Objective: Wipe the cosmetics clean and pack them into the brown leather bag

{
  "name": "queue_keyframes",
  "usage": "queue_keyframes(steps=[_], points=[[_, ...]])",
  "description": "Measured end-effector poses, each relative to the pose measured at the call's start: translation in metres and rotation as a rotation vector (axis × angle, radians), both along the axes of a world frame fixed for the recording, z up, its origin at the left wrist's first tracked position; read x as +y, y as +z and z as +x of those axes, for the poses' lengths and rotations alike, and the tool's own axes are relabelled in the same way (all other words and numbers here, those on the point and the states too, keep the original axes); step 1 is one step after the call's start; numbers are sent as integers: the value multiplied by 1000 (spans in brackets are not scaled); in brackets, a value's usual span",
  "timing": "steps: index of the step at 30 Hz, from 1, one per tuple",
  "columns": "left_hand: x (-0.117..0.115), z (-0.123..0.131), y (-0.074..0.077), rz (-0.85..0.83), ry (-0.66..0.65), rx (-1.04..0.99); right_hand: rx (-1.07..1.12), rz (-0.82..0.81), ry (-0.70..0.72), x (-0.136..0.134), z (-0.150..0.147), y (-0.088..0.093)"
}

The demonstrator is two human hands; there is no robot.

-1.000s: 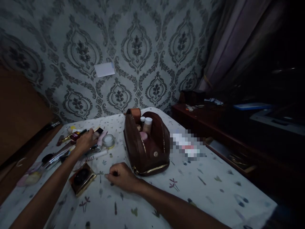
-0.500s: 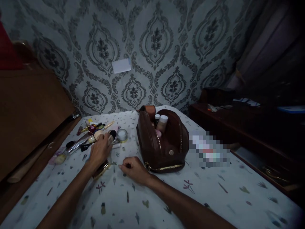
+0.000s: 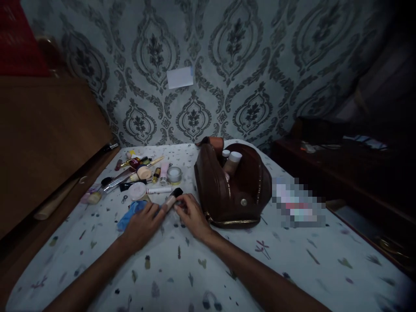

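A small beige bottle with a black cap (image 3: 170, 199), like a foundation bottle, lies between my two hands. My left hand (image 3: 144, 223) has its fingers closed round the lower end of it. Against the other side, close to the cap, the fingertips of my right hand (image 3: 193, 214) pinch the bottle. Something blue and crumpled (image 3: 130, 213) shows beside my left hand, partly covered by it. Just to the right stands a brown handbag (image 3: 211, 190), unzipped, with white-capped bottles (image 3: 233, 161) inside.
Makeup lies scattered at the left: brushes (image 3: 118, 180), a round jar (image 3: 174, 174), a pale-lidded tub (image 3: 137, 191), a white tube (image 3: 159, 190) and a pink tube (image 3: 164, 172). A brown board (image 3: 48, 143) borders the left. Right of the bag is a blurred-out item (image 3: 297, 203).
My left hand has moved from the makeup pile towards my right hand, bringing the bottle. My right hand has closed on it. The blue item now shows; the view has shifted slightly.
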State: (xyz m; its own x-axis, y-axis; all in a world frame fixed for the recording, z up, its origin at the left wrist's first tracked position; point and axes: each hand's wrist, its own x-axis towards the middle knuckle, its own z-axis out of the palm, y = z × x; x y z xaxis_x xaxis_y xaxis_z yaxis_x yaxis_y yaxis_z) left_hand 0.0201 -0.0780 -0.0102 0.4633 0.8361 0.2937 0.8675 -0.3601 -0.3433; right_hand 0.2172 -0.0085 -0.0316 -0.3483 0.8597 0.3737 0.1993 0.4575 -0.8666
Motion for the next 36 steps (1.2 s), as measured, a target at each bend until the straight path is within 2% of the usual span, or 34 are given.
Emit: queue_keyframes(steps=[7,9,11,15,17,19,21,23,25,28,30,33,36], points=[[-2,-70,7,59,-169,78,-67,90,-83,5,4,-9],[-5,-82,10,55,-158,39,-86,100,-72,6,4,-12],[-10,-86,15,34,-93,-55,-101,115,-36,6,3,-13],[-14,-70,34,-32,38,-462,-101,122,-5,6,2,-10],[-9,-50,46,-18,95,-689,-89,113,-25,6,2,-8],[2,-25,57,-9,157,-821,-77,100,-45,6,2,-6],[16,1,60,-28,117,-880,-69,87,-53,6,2,-5],[29,23,54,-89,13,-844,-71,86,-48,6,2,-5],[38,38,40,-212,-77,-683,-92,96,-38,6,2,-7],[38,43,16,-221,-83,-450,-144,101,-40,8,2,-11],[34,39,5,-161,-61,-413,-166,104,-41,9,2,-14],[29,32,4,-123,-35,-448,-172,121,-21,8,2,-15],[28,29,12,-147,-9,-399,-166,125,5,6,4,-12]])
